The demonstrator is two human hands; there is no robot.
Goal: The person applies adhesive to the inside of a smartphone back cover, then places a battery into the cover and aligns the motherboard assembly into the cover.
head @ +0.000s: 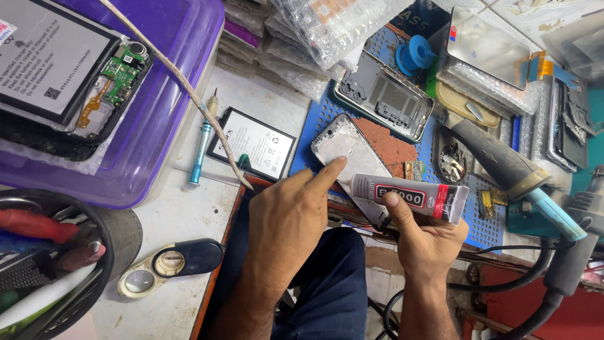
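The white, scuffed worktop [176,214] carries everything, and both hands work at its near edge. One translucent purple plastic storage box [170,82] stands far to the left of the hands, above them in the view, with one opened black phone [69,69] lying on its lid, circuit board and battery bare. One blue perforated work mat [484,220] lies just beyond the hands and spreads off to the right. One hot-air tool with a dark grey barrel and light blue grip [509,170] lies across that mat, to the right of the right hand. One round black tool holder [94,264] stands to the left of the left hand, at the near edge. Two bare phone frames are in view: one grey metal phone frame [385,102] beyond the hands on the mat, and one silvery phone frame [345,146] under the hands. One flat black-edged white battery [253,143] lies just beyond and left of the left hand. One white glue tube with red and black label [412,196] is pinched in the right hand [428,242], thumb on top and fingers curled beneath, its nozzle pointing left onto the silvery frame's near edge. The left hand [286,220] is loosely curled, its forefinger stretched out and pressing on that frame beside the nozzle. One slim teal-handled screwdriver [201,148] lies left of the battery. One small blue tape spool [414,55] sits well beyond the right hand.
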